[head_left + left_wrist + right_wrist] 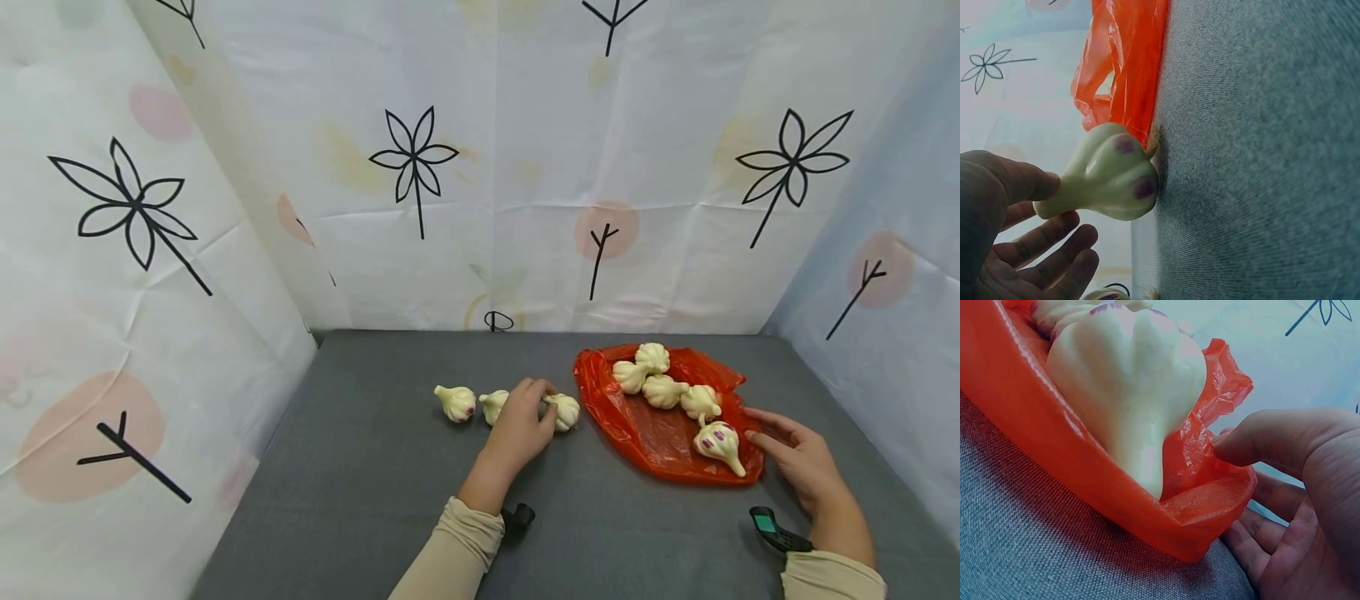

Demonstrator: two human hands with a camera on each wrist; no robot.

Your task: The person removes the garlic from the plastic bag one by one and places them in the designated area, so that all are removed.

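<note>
My L hand (522,419): fingers clamped on garlic bulb (566,412). R hand (806,462): fingers pinch red bag (654,435) edge, w/ 5 bulbs (662,392) in.

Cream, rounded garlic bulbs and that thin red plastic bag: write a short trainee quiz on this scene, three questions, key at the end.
1. Count: in the head view, how many cream, rounded garlic bulbs lie in the thin red plastic bag?
2. True or false: the left hand pinches a purple-marked bulb by its neck.
3. Multiple choice: what does the right hand grip?
A) A bulb
B) The bag's edge
C) A beige cloth sleeve

Key: 1. Five. 2. True. 3. B.
</note>
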